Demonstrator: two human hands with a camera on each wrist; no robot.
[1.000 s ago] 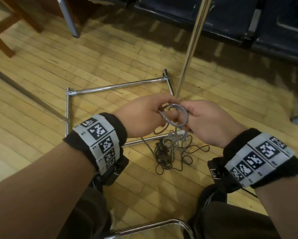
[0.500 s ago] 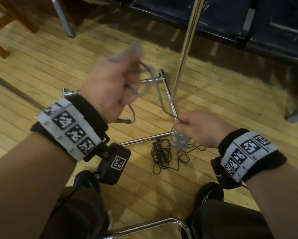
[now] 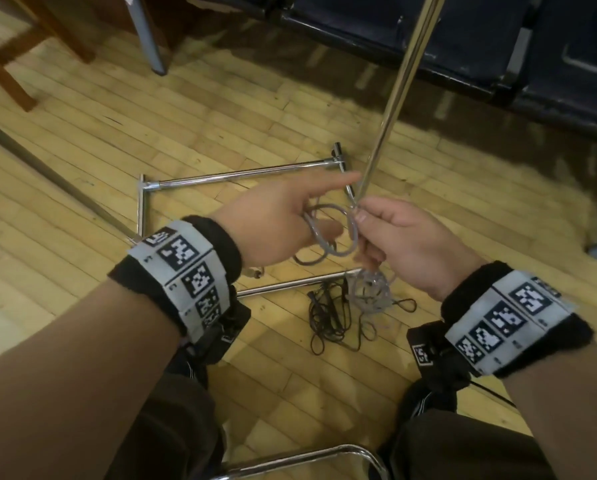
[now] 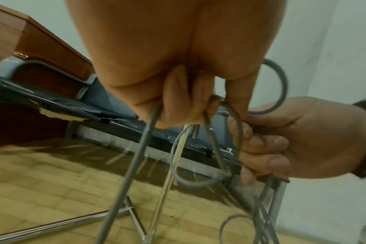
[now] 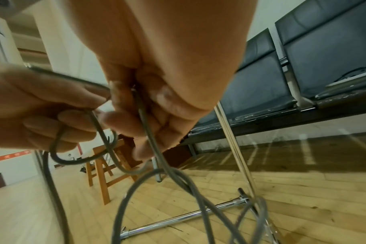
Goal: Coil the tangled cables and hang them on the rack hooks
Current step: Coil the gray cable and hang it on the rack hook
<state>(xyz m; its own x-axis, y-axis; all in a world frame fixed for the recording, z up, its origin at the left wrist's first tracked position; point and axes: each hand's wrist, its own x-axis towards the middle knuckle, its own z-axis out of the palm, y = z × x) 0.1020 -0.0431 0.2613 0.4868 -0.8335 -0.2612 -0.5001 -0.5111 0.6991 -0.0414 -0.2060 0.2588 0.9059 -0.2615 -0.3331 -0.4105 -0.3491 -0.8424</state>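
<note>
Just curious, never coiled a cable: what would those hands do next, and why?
Probably the right hand lays another loop into the left hand. Only a few loops of grey cable are gathered, and more lies tangled on the floor.

Rack pole [image 3: 399, 95] cut off at top edge, hooks out of frame, grey cable [image 3: 328, 233] partly hidden inside both fists, black cable [image 3: 328, 317] ends lost in tangle, chair seats [image 3: 498, 46] cropped.

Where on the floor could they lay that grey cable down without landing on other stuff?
Bare boards lie inside the chrome rack base, and left of it on the wooden floor. It is crowded under the right hand, where the black cable and the grey cable pile together.
</note>
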